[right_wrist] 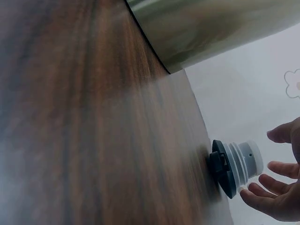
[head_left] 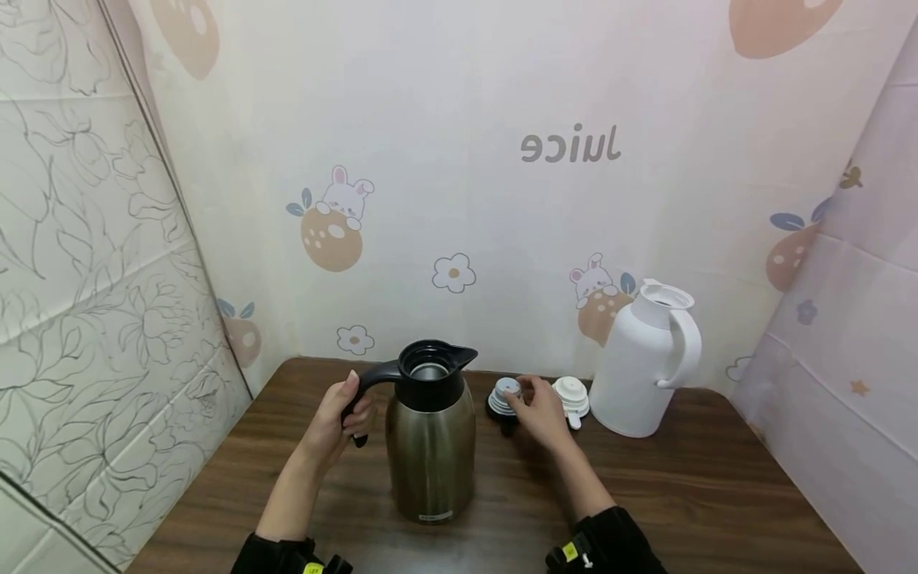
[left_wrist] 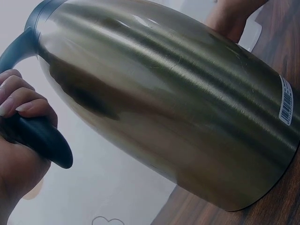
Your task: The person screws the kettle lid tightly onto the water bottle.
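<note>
A bronze-coloured thermos jug (head_left: 431,454) with a black collar and spout stands upright and lidless on the table. My left hand (head_left: 346,414) grips its black handle, fingers curled round it in the left wrist view. Right of the jug, a black lid (right_wrist: 223,168) with a pale grey threaded stopper (right_wrist: 244,161) lies stopper side up. My right hand (head_left: 539,410) is beside this stopper, its fingers spread and slightly bent in the right wrist view. A fingertip is very close to the threads; whether it touches cannot be told.
Next to the right hand lies a white lid (head_left: 571,392), partly hidden by that hand. A white jug (head_left: 638,371) without its lid stands at the back right. Printed cloth (head_left: 459,199) hangs behind the brown wooden table (head_left: 688,494).
</note>
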The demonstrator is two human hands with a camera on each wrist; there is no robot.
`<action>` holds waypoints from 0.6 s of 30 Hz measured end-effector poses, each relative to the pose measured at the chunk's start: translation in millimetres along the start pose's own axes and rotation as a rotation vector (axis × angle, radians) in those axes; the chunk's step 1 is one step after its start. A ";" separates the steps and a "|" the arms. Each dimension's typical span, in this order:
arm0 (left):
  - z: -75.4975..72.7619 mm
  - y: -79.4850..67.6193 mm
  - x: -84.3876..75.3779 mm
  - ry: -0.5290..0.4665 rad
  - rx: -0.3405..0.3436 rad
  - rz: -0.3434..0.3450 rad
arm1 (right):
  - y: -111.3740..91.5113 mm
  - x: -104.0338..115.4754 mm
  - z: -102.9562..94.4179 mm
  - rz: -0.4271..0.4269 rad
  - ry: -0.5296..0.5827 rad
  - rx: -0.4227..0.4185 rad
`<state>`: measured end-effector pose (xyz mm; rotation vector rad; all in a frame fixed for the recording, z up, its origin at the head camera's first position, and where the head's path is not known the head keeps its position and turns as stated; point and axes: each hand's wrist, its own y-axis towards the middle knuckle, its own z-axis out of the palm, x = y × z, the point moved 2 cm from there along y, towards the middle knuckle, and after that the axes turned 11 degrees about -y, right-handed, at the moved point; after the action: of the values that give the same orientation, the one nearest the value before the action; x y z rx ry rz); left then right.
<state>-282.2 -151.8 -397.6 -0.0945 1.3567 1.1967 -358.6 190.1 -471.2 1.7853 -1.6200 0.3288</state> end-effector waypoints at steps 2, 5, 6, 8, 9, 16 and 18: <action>0.3 0.5 0.5 -0.004 0.008 0.005 | 3.0 -1.5 2.9 0.013 -0.025 -0.013; 0.5 0.4 1.2 -0.018 0.010 0.008 | 6.0 -2.1 6.3 0.031 -0.053 -0.016; 0.8 0.2 1.4 -0.022 0.010 0.008 | 6.8 -2.3 7.2 0.035 -0.059 -0.016; 0.9 0.0 2.1 -0.023 0.012 0.014 | 8.2 -2.3 8.7 0.039 -0.069 -0.019; 0.9 -0.2 2.4 -0.024 0.010 0.015 | 9.1 -2.6 9.4 0.039 -0.071 -0.020; 1.1 -0.5 2.6 0.015 -0.017 0.008 | 13.9 0.2 12.9 0.025 -0.125 -0.038; 1.1 -0.2 2.2 0.019 -0.026 0.002 | 14.8 1.4 13.4 0.022 -0.146 -0.048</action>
<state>-281.8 -149.8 -399.0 -0.1234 1.3581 1.2184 -375.8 180.8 -475.4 1.7921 -1.7348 0.1709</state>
